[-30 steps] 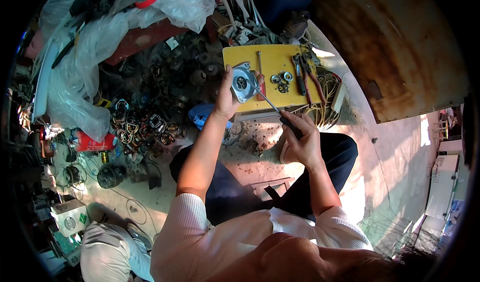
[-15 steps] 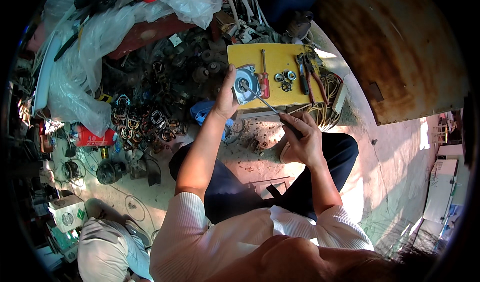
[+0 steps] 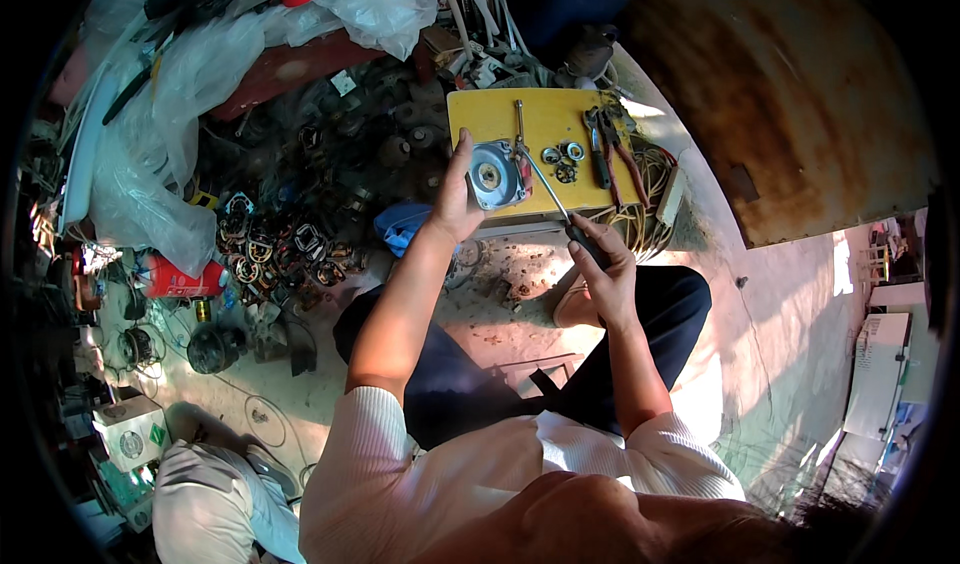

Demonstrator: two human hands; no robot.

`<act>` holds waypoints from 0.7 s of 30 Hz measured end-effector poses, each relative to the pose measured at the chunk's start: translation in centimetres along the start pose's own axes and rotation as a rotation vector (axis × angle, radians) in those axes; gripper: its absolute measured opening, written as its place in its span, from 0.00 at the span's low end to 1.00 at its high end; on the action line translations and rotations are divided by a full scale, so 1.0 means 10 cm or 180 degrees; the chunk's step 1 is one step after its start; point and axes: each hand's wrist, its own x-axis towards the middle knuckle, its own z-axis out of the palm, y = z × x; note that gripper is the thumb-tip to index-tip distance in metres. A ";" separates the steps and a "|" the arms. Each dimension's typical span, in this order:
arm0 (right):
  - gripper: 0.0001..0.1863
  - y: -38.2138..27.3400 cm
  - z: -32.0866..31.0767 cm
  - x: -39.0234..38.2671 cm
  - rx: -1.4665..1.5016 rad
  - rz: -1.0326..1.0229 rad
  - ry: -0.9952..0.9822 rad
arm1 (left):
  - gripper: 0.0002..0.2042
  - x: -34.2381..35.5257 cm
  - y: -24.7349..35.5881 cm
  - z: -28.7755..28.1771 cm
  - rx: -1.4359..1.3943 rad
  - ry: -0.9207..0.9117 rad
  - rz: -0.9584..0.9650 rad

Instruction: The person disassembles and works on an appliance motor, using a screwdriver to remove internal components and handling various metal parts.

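My left hand (image 3: 455, 202) grips the edge of a silver metal motor end cover (image 3: 484, 192), its round recessed side facing up. A long screwdriver (image 3: 546, 184) with a dark handle is in my right hand (image 3: 606, 269). Its shaft slants up to the left, and the tip is near the cover's upper right edge; whether they touch I cannot tell. Beneath both lies a yellow board (image 3: 480, 106). On it rest a red-handled screwdriver (image 3: 519, 119), partly hidden by the cover, and several small metal rings (image 3: 574, 151).
Pliers with red handles (image 3: 629, 161) and a dark-handled tool (image 3: 600, 164) lie on the board's right side. Coiled cable (image 3: 650, 209) sits beside it. Motor parts (image 3: 270, 254) pile up at left, near plastic sheeting (image 3: 160, 164). Another person's clothed leg (image 3: 205, 494) shows lower left.
The screwdriver's tip has come out of the cover's central recess and shifted right, to the cover's upper right edge. My left hand still holds the cover.
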 end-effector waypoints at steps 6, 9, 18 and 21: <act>0.20 0.08 -0.21 0.06 -0.1106 0.0144 0.0428 | 0.34 0.14 -0.17 0.03 0.0111 -0.0062 -0.0282; 0.19 -0.03 -0.23 0.05 -0.1609 0.0306 0.0417 | 0.35 0.24 -0.30 0.01 0.0011 -0.0426 -0.0668; 0.19 0.01 -0.38 -0.01 -0.2123 0.0245 0.0585 | 0.39 0.55 -0.50 0.04 -0.0156 0.0052 -0.0988; 0.18 0.00 -0.40 0.06 -0.2157 0.0211 0.0621 | 0.40 0.58 -0.49 -0.01 -0.0191 -0.0050 -0.1037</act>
